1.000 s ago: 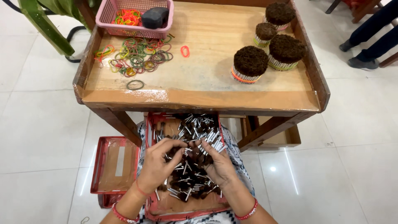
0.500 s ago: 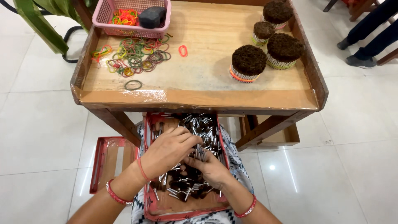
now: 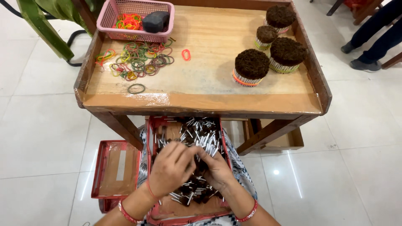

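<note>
Down at six o'clock of the head view, both hands work inside a red tray (image 3: 151,167) resting on the person's lap, heaped with small dark-tipped sticks (image 3: 201,136) whose pale ends catch the light. The left hand (image 3: 171,168) lies curled over the heap, knuckles up, its fingers drawn together around a clutch of sticks. The right hand (image 3: 214,167) sits just beside it at three o'clock, touching it, fingers narrowed and pinching into the same clutch; how many sticks either hand holds I cannot tell.

Judging by the layout, the bundling is partly done. Four finished round bundles (image 3: 251,67) stand upright at about one o'clock on the wooden surface (image 3: 201,54), each bound with a band near its base. Plenty of loose sticks remain in the tray, so much seems left, and the clutch in hand is not yet banded.

Loose coloured rubber bands (image 3: 140,60) lie scattered at eleven o'clock, with a single green band (image 3: 136,88) apart nearer the front edge and an orange one (image 3: 186,54) toward the middle. A pink basket (image 3: 106,16) at the far left corner holds more bands and a dark object. A second red tray (image 3: 100,167) sits on the floor at eight o'clock.
</note>
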